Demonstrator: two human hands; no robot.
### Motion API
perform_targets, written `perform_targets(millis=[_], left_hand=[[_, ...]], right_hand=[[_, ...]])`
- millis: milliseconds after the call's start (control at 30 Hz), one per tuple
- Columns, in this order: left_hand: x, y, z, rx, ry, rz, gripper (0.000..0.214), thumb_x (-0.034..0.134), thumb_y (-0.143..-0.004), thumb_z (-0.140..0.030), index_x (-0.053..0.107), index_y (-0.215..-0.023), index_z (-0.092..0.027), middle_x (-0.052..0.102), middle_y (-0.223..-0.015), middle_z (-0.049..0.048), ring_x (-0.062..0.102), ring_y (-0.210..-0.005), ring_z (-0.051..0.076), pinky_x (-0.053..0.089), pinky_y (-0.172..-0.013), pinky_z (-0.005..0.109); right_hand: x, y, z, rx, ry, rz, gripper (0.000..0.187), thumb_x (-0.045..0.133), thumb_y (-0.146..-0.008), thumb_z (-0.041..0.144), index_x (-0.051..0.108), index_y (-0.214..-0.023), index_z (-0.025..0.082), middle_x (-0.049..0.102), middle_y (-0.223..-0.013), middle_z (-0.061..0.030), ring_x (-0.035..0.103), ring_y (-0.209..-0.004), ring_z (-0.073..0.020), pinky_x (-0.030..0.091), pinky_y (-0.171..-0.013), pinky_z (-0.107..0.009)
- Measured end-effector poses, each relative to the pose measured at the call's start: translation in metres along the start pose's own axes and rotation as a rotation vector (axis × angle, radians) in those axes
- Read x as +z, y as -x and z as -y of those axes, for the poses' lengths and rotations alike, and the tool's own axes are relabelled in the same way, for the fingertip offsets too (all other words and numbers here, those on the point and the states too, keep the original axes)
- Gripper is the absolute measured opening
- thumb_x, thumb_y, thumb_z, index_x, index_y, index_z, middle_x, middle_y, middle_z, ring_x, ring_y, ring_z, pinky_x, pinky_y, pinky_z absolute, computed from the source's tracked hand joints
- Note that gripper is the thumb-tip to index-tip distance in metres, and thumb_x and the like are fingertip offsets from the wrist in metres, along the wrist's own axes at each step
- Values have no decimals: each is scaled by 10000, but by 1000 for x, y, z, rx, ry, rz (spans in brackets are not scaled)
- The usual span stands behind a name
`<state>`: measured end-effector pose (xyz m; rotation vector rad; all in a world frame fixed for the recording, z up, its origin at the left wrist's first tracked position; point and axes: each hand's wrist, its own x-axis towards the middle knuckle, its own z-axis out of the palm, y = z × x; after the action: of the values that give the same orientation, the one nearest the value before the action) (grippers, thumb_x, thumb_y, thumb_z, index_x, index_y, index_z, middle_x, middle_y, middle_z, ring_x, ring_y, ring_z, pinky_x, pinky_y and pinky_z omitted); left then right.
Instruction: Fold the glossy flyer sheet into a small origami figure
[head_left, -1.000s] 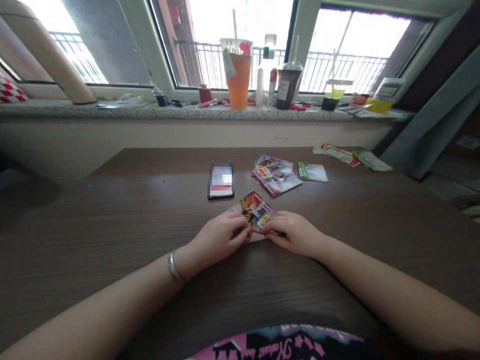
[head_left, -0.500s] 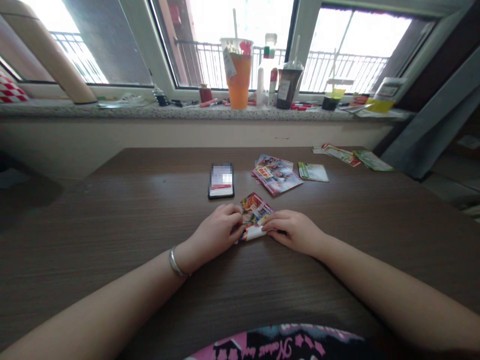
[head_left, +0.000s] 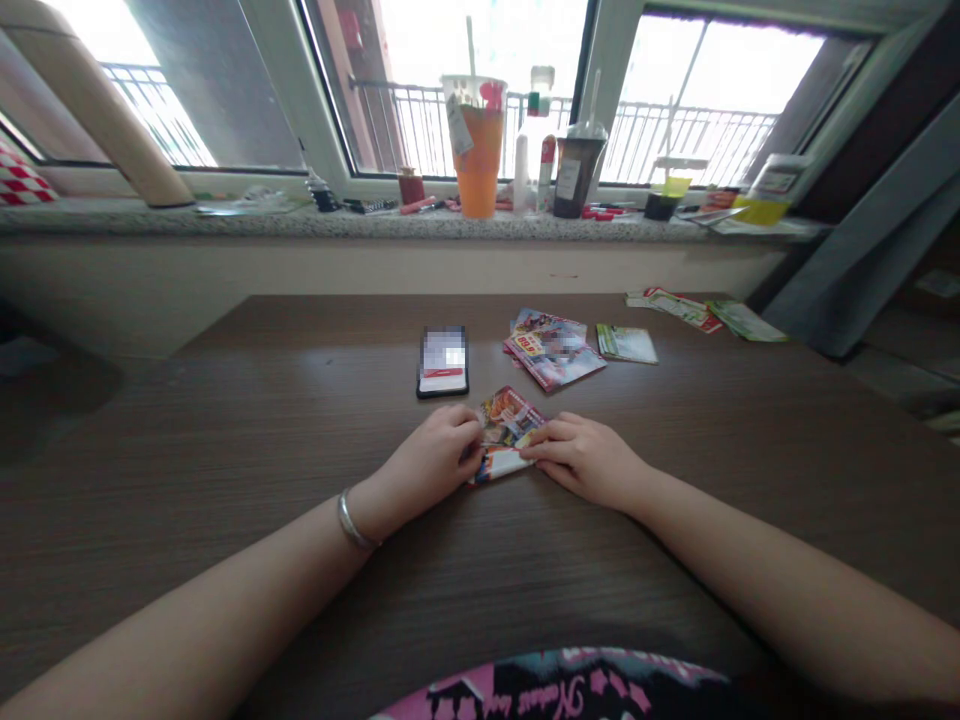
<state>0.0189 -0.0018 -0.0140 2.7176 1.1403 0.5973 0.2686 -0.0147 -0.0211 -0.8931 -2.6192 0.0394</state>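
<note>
A colourful printed leaflet [head_left: 510, 412] lies on the table between my two hands, its near edge folded over into a pale strip. My left hand [head_left: 439, 450] is closed on the leaflet's left edge, fingers curled; the thumb is partly hidden. On the right end of the folded strip, the fingers of my right hand [head_left: 589, 458] are closed together and press on the paper. Just beyond the leaflet lie a phone [head_left: 442, 362] with a blurred screen and a small pile of similar printed leaflets [head_left: 559, 352].
Right of the pile lies a green-and-white packet [head_left: 628, 344], with more paper packets [head_left: 682, 310] at the table's far right corner. Along the stone windowsill [head_left: 360, 226] stand an orange drink cup [head_left: 476, 150], a dark drink cup [head_left: 577, 175], bottles and small items.
My right hand has shifted slightly left along the fold, its fingers now flatter. My left hand has moved a little, and more of the strip's orange and blue print shows.
</note>
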Motion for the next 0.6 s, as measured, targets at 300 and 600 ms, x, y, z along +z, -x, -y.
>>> perform_targets(millis=[300, 600], left_hand=[[1, 0, 4, 2, 8, -6, 96, 584, -803, -113, 556, -721, -157, 599, -892, 68, 556, -870, 186, 491, -809, 317], [3, -1, 5, -10, -4, -5, 98, 587, -799, -112, 556, -720, -160, 605, -862, 58, 567, -845, 183, 498, -795, 311]], right_hand=[[0, -1, 0, 22, 20, 9, 259, 503, -948, 270, 694, -1123, 286, 678, -1015, -56, 572, -897, -187, 483, -774, -324], [1, 0, 0, 37, 31, 11, 277, 486, -958, 272, 684, -1149, 296, 665, -1001, -62, 562, -882, -184, 477, -762, -319]])
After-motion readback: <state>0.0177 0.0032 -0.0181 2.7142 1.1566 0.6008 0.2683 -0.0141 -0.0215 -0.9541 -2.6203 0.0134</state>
